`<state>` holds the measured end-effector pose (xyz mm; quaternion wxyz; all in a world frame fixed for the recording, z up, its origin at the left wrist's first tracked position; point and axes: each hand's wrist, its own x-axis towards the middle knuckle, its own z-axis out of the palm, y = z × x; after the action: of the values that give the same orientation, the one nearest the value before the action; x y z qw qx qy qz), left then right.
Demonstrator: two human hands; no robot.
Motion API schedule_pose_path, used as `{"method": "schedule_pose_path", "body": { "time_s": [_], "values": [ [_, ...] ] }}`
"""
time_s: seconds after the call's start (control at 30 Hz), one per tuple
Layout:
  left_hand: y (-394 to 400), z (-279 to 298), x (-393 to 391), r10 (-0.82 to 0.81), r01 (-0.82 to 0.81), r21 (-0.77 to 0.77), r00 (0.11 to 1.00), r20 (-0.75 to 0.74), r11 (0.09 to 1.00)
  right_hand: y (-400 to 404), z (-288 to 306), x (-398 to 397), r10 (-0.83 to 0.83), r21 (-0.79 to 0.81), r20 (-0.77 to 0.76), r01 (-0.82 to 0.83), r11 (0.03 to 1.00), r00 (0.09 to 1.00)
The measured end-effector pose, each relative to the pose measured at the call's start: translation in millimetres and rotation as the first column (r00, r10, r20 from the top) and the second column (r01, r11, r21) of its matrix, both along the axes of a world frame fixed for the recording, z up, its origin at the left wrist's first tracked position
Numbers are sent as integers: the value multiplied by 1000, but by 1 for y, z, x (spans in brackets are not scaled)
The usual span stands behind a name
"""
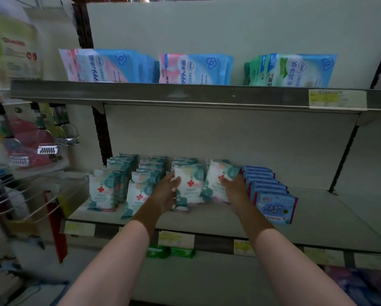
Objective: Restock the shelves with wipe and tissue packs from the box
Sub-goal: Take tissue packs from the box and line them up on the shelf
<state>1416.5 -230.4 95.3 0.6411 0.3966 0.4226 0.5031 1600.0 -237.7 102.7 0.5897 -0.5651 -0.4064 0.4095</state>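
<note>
Both hands, left hand [165, 191] and right hand [234, 188], grip white wipe packs [190, 184] near bare shelf [331, 208] edge.

The wipe packs [190, 184] are glossy printed plastic film – soft, slightly crinkled. Under them the shelf [317, 208] looks like matt painted metal, its price labels [176, 239] paper.
</note>
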Motion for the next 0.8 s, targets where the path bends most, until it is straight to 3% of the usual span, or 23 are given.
{"method": "schedule_pose_path", "body": {
  "time_s": [0.4, 0.6, 0.73, 0.8],
  "values": [
    [38, 10, -19, -3, 4, 66, 1000, -15, 998, 24, 10, 7, -27, -6, 39, 27, 1000, 999],
    [44, 16, -6, -22, 22, 80, 1000, 2, 997, 19, 14, 5, 19, 68, -36, -17, 998, 999],
    [37, 19, 30, -160, 161, 55, 987, -21, 985, 18, 3, -14, 142, 110, -52, -136, 985, 988],
    [34, 15, 48, -282, 283, 29, 959, -25, 959, 16, -2, -16, 120, 90, -24, -117, 989, 993]
  ]
}}
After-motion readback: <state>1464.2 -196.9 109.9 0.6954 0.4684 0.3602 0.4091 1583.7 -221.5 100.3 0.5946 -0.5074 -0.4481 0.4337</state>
